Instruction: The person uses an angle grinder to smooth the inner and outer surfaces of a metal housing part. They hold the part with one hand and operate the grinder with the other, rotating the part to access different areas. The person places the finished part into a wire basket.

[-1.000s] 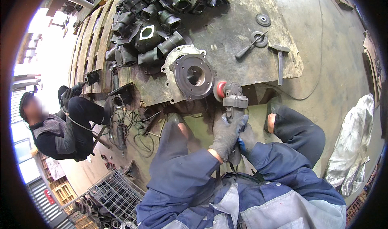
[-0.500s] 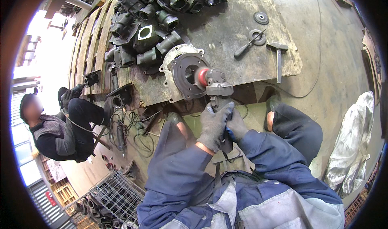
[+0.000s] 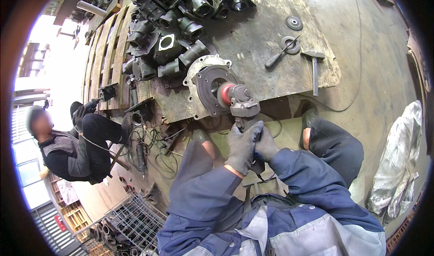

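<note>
My left hand, in a grey glove, wraps round the body of an angle grinder. My gloved right hand grips the same grinder from the right, its fingers partly hidden. The grinder's red-backed disc is smeared by spinning and meets the near right part of a dark round metal flange. That flange has a large central opening and bolt holes. Its pale, lugged rim shows behind it, at the table's near edge.
Dark pipe-like castings are heaped on the worn table. Two round discs, a handled pointed tool and a hammer lie at the right. A co-worker sits at left holding a tool. Cables and a wire basket are below.
The grinder's disc has shifted slightly nearer to me and leftward over the flange. Both hands keep their hold. The whole view has moved a little.
</note>
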Available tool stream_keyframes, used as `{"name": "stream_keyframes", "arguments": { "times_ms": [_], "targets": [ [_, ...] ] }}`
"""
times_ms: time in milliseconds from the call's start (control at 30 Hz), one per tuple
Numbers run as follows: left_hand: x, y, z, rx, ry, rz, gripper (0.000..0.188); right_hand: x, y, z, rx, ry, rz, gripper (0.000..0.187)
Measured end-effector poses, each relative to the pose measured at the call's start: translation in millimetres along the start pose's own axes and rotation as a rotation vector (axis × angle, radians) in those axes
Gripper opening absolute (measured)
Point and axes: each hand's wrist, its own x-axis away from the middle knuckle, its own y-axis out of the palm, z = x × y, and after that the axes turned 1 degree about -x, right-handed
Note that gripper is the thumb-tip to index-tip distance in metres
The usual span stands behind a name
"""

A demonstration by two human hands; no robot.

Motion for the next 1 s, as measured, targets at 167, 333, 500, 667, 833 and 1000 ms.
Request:
{"name": "stream_keyframes", "arguments": {
  "times_ms": [167, 333, 500, 667, 833, 1000],
  "targets": [
    [9, 5, 9, 0.098, 0.009, 0.036, 0.042, -1, -3, -19, 0.051, -0.022, -0.052, 0.054],
    [10, 8, 28, 0.053, 0.119, 0.016, 0.041, -5, -4, -55, 0.281, -0.026, -0.063, 0.047],
    [-6, 16, 50, 0.074, 0.144, -0.03, 0.04, -40, -8, -78, -0.09, -0.048, -0.225, 0.041],
    [-23, 20, 50, -0.028, 0.103, -0.081, 0.042, -50, -22, -82, -0.199, 0.066, -0.223, 0.05],
    [-29, 20, 42, -0.029, 0.074, -0.082, 0.04, -44, -20, -91, -0.254, 0.081, -0.202, 0.05],
    [-23, 24, 45, 0.144, 0.139, -0.047, 0.035, -45, -20, -107, -0.088, 0.049, -0.222, 0.047]
  ]
}}
